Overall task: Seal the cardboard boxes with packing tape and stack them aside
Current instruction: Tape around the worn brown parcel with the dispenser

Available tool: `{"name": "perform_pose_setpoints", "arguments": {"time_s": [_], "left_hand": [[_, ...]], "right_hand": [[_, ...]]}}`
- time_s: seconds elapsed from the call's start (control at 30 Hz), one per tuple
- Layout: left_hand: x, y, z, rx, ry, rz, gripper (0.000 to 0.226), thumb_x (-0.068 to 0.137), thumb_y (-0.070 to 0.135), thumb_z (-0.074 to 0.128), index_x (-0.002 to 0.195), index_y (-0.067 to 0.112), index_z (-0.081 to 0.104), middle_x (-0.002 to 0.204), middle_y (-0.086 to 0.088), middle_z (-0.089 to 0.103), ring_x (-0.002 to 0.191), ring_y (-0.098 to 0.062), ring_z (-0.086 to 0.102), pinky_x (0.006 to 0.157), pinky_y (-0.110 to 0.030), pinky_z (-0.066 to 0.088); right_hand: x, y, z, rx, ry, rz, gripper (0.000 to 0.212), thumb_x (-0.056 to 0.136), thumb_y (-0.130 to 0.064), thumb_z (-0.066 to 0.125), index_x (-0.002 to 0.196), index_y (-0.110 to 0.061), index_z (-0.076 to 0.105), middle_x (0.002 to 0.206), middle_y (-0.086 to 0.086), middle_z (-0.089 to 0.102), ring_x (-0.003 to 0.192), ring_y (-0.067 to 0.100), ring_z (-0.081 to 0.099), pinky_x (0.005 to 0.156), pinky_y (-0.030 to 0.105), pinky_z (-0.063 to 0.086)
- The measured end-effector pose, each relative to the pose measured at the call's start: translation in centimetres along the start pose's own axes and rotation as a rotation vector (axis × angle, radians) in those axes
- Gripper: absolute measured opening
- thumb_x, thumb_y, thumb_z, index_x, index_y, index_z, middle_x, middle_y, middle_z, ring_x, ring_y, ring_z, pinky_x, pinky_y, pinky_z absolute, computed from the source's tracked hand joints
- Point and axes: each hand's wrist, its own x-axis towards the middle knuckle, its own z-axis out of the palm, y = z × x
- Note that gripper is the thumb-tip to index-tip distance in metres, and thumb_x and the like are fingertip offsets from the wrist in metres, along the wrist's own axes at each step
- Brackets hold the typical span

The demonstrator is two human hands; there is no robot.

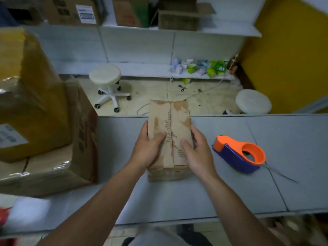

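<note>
A small worn cardboard box [169,119] lies on the grey table [195,192], long side pointing away from me, its two top flaps meeting along a centre seam with torn tape marks. My left hand [149,146] grips its left side with the thumb on top. My right hand [197,150] holds the right side, fingers pressing the right flap down. An orange and blue tape dispenser [239,153] rests on the table just right of my right hand, untouched.
A large taped carton [53,157] with a yellow-brown box [26,86] on top stands on the table at the left. Beyond the table's far edge are two white stools [106,77] [253,102], scissors on the floor, and shelves holding boxes.
</note>
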Motion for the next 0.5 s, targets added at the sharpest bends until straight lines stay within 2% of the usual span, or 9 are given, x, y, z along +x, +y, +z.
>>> {"name": "perform_pose_setpoints", "arguments": {"time_s": [0.07, 0.13, 0.23, 0.3, 0.4, 0.5], "left_hand": [[0.5, -0.2, -0.2, 0.134, -0.013, 0.04, 0.035, 0.091, 0.038, 0.062, 0.123, 0.043, 0.048, 0.114, 0.018, 0.066, 0.104, -0.007, 0.064, 0.095, -0.04, 0.051], [1.0, 0.0, -0.9, 0.285, -0.066, 0.063, 0.05, 0.09, 0.049, 0.061, 0.134, 0.039, 0.042, 0.121, 0.016, 0.064, 0.108, -0.01, 0.062, 0.098, -0.041, 0.049], [2.3, 1.4, -2.4, 0.541, -0.2, 0.067, 0.064, 0.088, 0.06, 0.057, 0.144, 0.038, 0.035, 0.131, 0.009, 0.061, 0.113, -0.015, 0.06, 0.099, -0.035, 0.046], [3.0, 2.7, -3.1, 0.752, -0.279, 0.094, 0.067, 0.088, 0.065, 0.052, 0.146, 0.038, 0.033, 0.136, 0.005, 0.058, 0.118, -0.018, 0.057, 0.096, -0.031, 0.043], [2.8, 3.8, -2.4, 0.964, -0.296, 0.14, 0.075, 0.086, 0.071, 0.047, 0.15, 0.039, 0.025, 0.146, 0.005, 0.049, 0.128, -0.02, 0.049, 0.095, -0.029, 0.037], [1.4, 3.7, -1.6, 1.125, -0.101, 0.272, 0.083, 0.084, 0.076, 0.041, 0.153, 0.033, 0.022, 0.154, 0.003, 0.038, 0.137, -0.021, 0.04, 0.11, -0.038, 0.035]], "right_hand": [[-0.2, 0.0, 0.2, -0.023, 0.025, 0.001, 0.057, 0.093, -0.024, 0.059, 0.146, -0.023, 0.038, 0.144, -0.005, 0.04, 0.13, 0.01, 0.043, 0.111, 0.033, 0.036], [-0.5, 0.0, 0.1, -0.011, 0.068, 0.007, 0.053, 0.09, -0.026, 0.063, 0.14, -0.024, 0.044, 0.137, -0.006, 0.044, 0.123, 0.009, 0.048, 0.107, 0.032, 0.04], [0.4, 0.1, -1.4, 0.009, 0.112, 0.074, 0.031, 0.085, -0.037, 0.067, 0.112, -0.03, 0.056, 0.123, -0.004, 0.056, 0.104, 0.007, 0.059, 0.094, 0.033, 0.05], [1.6, 0.1, -2.9, -0.005, 0.157, 0.068, 0.027, 0.083, -0.041, 0.067, 0.105, -0.029, 0.057, 0.118, -0.003, 0.061, 0.104, 0.011, 0.06, 0.093, 0.036, 0.05], [3.5, -0.8, -4.6, -0.051, 0.204, -0.012, 0.043, 0.086, -0.034, 0.065, 0.126, -0.024, 0.052, 0.132, -0.004, 0.049, 0.125, 0.016, 0.047, 0.107, 0.037, 0.038], [4.9, -1.1, -5.2, -0.164, 0.081, -0.04, 0.056, 0.089, -0.033, 0.062, 0.141, -0.02, 0.044, 0.148, -0.002, 0.038, 0.137, 0.017, 0.035, 0.11, 0.029, 0.027]]}}
